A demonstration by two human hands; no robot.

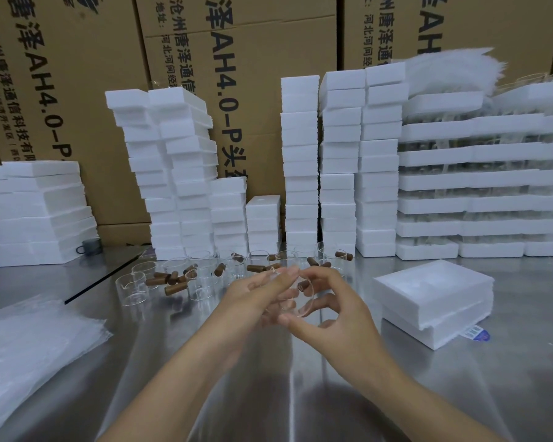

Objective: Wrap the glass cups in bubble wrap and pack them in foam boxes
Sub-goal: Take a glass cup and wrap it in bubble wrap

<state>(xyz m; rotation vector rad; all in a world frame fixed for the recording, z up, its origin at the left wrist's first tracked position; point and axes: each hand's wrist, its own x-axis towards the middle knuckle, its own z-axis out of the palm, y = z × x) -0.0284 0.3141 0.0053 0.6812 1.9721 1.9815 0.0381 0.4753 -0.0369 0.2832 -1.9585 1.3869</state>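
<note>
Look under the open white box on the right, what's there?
A second foam box sits under the open foam box, and a blue label pokes out beneath that. The label's rest is covered.

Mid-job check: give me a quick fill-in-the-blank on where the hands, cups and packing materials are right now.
1. The glass cup is held by ____ hands, the left hand and the right hand.
2. The bubble wrap lies on the table's ____ side.
3. The nearest foam box sits to the ____ of the hands.
4. The spare cups on the table have ____ handles.
Missing words: both; left; right; brown.
</note>
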